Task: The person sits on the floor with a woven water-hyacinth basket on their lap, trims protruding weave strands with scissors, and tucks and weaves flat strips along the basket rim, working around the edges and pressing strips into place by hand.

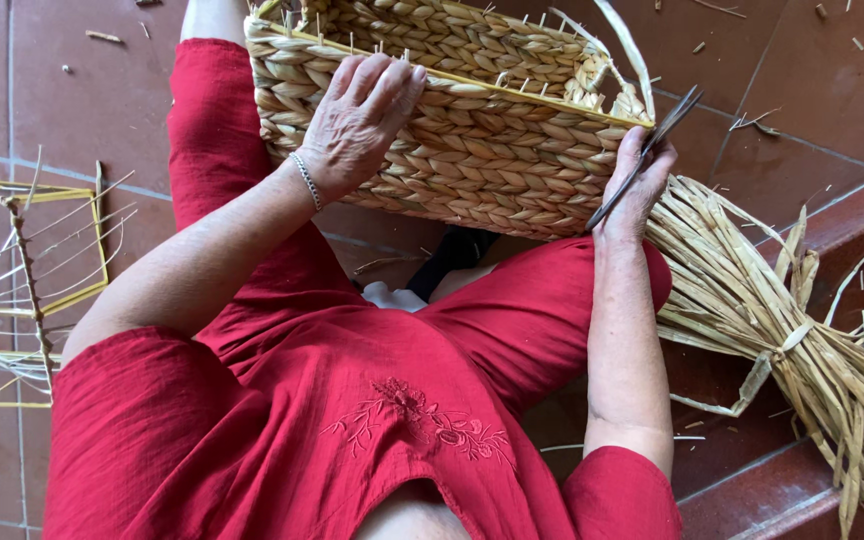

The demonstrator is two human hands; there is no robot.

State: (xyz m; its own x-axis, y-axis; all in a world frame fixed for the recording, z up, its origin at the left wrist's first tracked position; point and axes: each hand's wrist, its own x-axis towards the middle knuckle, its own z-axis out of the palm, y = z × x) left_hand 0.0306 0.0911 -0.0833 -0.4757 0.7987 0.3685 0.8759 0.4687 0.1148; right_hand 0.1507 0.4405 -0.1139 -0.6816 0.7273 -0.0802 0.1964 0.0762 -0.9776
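We look down from a head-worn camera at a person in a red cloth dress (352, 420), seated over a red-brown tiled floor (72, 90). Resting on the lap, tipped on its side, is a rectangular basket woven from thick, pale straw-coloured braided fibre (492, 150), with thin yellow frame rods showing along its rim.

The left hand (357, 125) lies flat on the basket's woven side wall, fingers (392, 85) spread loosely and reaching up to the rim; a silver chain bracelet (306, 180) circles its wrist. It presses on the basket rather than gripping anything.

The right hand (632, 190) is at the basket's right-hand corner, fingers curled shut around a pair of dark metal scissors (647, 150). The blades point up and to the right, close to the corner of the rim, where a loose strand of fibre (627, 50) sticks up. We cannot tell whether the blades touch it.

Just beside the right hand, on the floor and a raised tiled step, lies a tied bundle of dried flat straw-coloured reeds (772, 320). Well apart on the left lies a bare yellow wire frame (22, 270) with thin pale strands. Small scraps of fibre dot the tiles.
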